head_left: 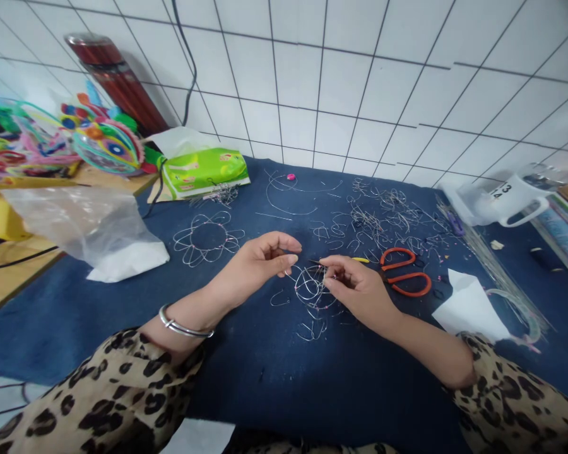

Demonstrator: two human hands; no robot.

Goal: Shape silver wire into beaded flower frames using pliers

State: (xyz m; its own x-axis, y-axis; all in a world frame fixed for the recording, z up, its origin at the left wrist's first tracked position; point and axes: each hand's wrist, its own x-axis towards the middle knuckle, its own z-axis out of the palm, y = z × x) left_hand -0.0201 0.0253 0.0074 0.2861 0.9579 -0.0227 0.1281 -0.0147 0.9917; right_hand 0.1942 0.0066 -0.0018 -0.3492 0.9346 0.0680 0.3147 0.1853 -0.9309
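On the blue cloth point(274, 378) lies a round wire flower frame point(312, 291) with small pink beads. My left hand point(255, 261), with a silver bangle at the wrist, has its fingers curled and pinches the frame's wire at its upper left. My right hand point(353, 284) is closed in a pinch on the frame's right side, and a thin dark point sticks out from its fingers. A finished wire flower point(207, 238) lies to the upper left of my hands.
Orange-handled scissors point(404, 271) lie just right of my right hand. A heap of bent wire pieces point(373, 217) covers the cloth behind. White paper point(471, 309), a white jug point(506, 202), a green tissue pack point(203, 170), a clear plastic bag point(80, 221) and colourful toys point(99, 139) stand around.
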